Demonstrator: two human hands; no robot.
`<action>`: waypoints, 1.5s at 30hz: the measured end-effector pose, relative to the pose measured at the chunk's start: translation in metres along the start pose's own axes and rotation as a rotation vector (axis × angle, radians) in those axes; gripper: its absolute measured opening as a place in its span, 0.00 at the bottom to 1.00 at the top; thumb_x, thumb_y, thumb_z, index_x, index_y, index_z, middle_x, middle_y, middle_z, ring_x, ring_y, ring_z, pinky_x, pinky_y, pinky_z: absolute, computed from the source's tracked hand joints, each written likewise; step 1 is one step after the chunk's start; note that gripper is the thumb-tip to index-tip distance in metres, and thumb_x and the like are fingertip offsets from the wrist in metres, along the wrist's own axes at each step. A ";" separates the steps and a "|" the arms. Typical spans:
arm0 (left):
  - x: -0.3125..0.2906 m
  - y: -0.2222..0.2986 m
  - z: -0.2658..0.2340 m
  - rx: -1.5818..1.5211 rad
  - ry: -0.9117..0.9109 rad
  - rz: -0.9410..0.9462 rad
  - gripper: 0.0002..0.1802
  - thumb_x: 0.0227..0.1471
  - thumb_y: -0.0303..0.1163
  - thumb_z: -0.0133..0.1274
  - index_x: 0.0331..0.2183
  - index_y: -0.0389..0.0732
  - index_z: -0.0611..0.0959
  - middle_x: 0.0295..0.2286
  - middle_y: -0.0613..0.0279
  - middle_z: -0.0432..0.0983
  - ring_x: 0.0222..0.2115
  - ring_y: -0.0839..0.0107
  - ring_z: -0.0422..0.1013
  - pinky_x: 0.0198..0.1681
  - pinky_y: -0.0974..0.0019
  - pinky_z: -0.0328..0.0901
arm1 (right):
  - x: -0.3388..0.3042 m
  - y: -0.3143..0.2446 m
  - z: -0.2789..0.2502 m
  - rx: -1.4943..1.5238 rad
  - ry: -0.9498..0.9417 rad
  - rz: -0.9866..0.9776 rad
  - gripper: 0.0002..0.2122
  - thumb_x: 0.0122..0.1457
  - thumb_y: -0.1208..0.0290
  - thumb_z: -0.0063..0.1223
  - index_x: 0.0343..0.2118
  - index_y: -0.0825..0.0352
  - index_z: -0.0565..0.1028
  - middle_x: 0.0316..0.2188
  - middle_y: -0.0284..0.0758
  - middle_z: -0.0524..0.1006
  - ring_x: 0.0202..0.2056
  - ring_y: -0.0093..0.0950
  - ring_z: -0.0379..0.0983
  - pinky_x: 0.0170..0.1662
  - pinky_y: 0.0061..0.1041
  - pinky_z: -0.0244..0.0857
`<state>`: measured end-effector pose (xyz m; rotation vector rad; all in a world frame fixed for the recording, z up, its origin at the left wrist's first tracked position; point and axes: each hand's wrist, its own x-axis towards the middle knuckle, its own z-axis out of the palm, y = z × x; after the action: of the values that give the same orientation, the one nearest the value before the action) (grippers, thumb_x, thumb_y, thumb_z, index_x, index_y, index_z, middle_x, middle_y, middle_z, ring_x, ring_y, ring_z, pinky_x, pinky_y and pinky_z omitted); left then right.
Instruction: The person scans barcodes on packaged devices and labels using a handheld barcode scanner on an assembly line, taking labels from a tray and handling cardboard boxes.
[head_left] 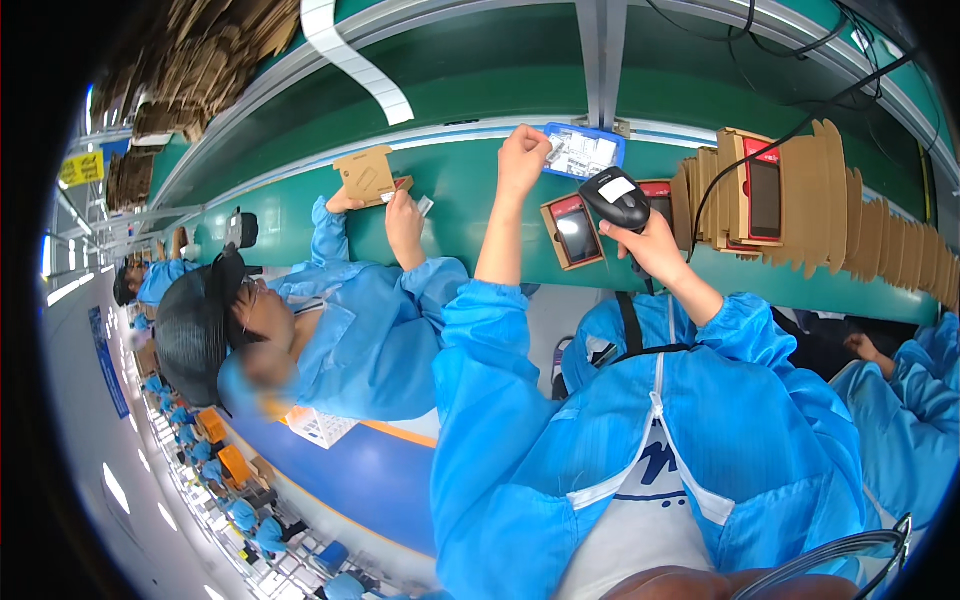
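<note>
My left hand (524,162) is at the left edge of a shallow blue tray (622,152), thumb and finger pinched together. What the fingertips hold, if anything, is too small to make out. In the tray lie several small white printed pieces (590,150). My right hand (655,248) grips a black barcode scanner (622,212) with a white label on top. Just left of the scanner, an open cardboard box (566,262) holds a dark-screened phone (576,236) with a red edge. Behind the scanner another red-edged box (657,192) is partly hidden.
Many open cardboard boxes (815,190) stand in a row on the right, one showing a red-edged phone (765,200). A black cable (770,145) hangs across them. At left a co-worker in blue handles a cardboard box (367,176). A white label strip (360,65) hangs over the green bench (470,200).
</note>
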<state>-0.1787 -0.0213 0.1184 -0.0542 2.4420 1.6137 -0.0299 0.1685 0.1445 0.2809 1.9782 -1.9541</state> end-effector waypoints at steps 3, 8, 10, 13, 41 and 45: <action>-0.018 0.026 -0.018 -0.209 -0.059 0.022 0.08 0.49 0.27 0.54 0.32 0.32 0.80 0.27 0.54 0.81 0.28 0.71 0.77 0.31 0.70 0.71 | -0.001 -0.019 0.013 -0.003 -0.005 -0.064 0.11 0.54 0.70 0.59 0.37 0.70 0.75 0.28 0.31 0.78 0.24 0.18 0.72 0.27 0.19 0.65; -0.037 0.094 -0.069 -0.040 -0.063 0.262 0.12 0.53 0.27 0.52 0.39 0.31 0.80 0.30 0.53 0.81 0.29 0.72 0.77 0.33 0.70 0.72 | -0.005 -0.066 0.032 -0.130 0.071 -0.338 0.14 0.51 0.71 0.62 0.39 0.71 0.75 0.34 0.35 0.80 0.37 0.21 0.75 0.41 0.23 0.67; -0.044 0.120 -0.082 0.032 -0.067 0.272 0.12 0.53 0.27 0.53 0.39 0.32 0.81 0.30 0.53 0.81 0.30 0.72 0.77 0.33 0.70 0.72 | -0.010 -0.084 0.036 -0.094 0.073 -0.415 0.14 0.51 0.71 0.62 0.39 0.71 0.75 0.34 0.35 0.80 0.36 0.21 0.75 0.40 0.23 0.67; -0.047 0.152 -0.090 0.071 -0.090 0.305 0.12 0.53 0.27 0.52 0.39 0.32 0.81 0.30 0.53 0.81 0.31 0.72 0.77 0.33 0.70 0.72 | -0.017 -0.104 0.036 -0.117 0.096 -0.475 0.15 0.50 0.70 0.62 0.40 0.70 0.75 0.34 0.37 0.80 0.37 0.25 0.76 0.42 0.25 0.68; -0.065 0.054 -0.076 -0.121 -0.264 0.224 0.10 0.53 0.25 0.53 0.38 0.32 0.81 0.30 0.60 0.79 0.28 0.76 0.73 0.32 0.73 0.68 | -0.050 -0.113 0.007 -0.044 0.067 -0.502 0.22 0.49 0.68 0.62 0.47 0.70 0.70 0.38 0.43 0.79 0.42 0.34 0.76 0.45 0.30 0.68; -0.089 -0.042 -0.026 0.032 -0.292 -0.055 0.11 0.47 0.28 0.58 0.36 0.36 0.83 0.31 0.57 0.79 0.28 0.72 0.75 0.31 0.69 0.69 | -0.058 -0.095 -0.006 -0.045 0.027 -0.352 0.23 0.46 0.67 0.66 0.44 0.70 0.74 0.36 0.38 0.79 0.39 0.27 0.76 0.45 0.29 0.68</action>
<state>-0.0892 -0.0700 0.1075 0.1114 2.2227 1.4452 -0.0123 0.1775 0.2542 -0.0586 2.2075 -2.1150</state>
